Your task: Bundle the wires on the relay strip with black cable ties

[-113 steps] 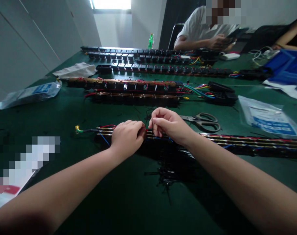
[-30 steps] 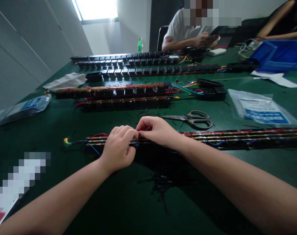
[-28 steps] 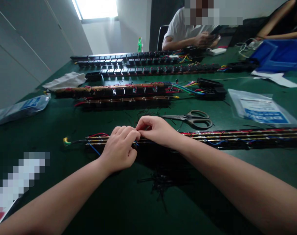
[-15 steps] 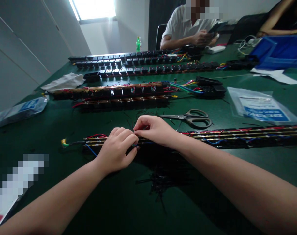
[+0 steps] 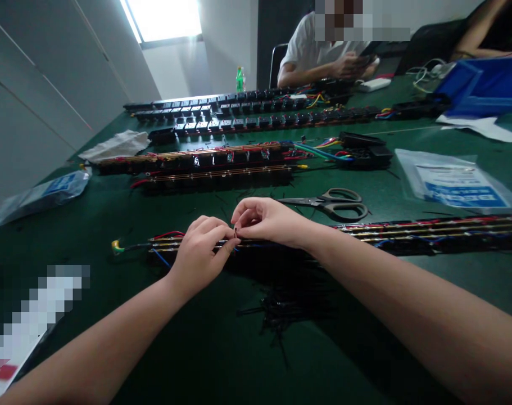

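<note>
A long black power-strip-like assembly (image 5: 428, 232) with brass rails and red and blue wires lies across the table in front of me. Over its left part, my left hand (image 5: 203, 247) and my right hand (image 5: 262, 220) meet fingertip to fingertip. Both are closed in a pinch on a thin dark strip, seemingly a black cable tie (image 5: 235, 232), of which only a short piece shows. A yellow-green ring-ended wire (image 5: 117, 246) sticks out of the assembly's left end. Nearer me is a pile of black cable ties (image 5: 281, 308).
Scissors (image 5: 338, 203) lie just beyond my right hand. Farther back are several similar assemblies (image 5: 205, 152), plastic bags (image 5: 458, 180), a cloth (image 5: 114, 146) and a blue bin (image 5: 487, 84). Across the table sits a person (image 5: 306, 56) holding a dark device.
My hands have stayed together on the assembly; the left thumb has come up to the fingertips, and a bit of the tie shows between them. The view has shifted slightly.
</note>
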Demonstrator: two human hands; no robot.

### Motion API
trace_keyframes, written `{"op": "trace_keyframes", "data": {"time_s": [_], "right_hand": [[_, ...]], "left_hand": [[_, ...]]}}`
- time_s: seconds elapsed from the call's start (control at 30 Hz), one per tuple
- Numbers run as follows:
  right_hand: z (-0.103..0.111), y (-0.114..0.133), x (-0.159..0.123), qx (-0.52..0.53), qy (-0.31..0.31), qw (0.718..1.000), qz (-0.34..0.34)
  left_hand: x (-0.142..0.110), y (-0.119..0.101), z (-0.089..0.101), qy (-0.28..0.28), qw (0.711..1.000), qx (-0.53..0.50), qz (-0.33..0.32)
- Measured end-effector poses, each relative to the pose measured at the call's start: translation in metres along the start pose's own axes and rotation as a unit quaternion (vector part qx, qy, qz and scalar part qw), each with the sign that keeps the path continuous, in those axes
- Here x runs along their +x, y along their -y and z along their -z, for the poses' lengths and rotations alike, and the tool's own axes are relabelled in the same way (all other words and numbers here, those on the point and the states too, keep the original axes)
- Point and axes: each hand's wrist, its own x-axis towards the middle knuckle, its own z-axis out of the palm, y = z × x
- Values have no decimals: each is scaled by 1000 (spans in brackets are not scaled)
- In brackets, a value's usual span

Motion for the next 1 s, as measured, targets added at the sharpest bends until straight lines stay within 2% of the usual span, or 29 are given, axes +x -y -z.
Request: {"op": "trace_keyframes", "data": {"time_s": [0.33,0.87,1.0], "right_hand": [[0,1,-2,-23,-6,1000,10],[0,-5,-1,-73,-10,995,69],[-3,-5,-3,-100,-29,991,82]], "left_hand": [[4,-4,3,28,995,-35,85],[6,-4,2,46,992,-53,107],[5,-4,2,38,993,-45,106]]}}
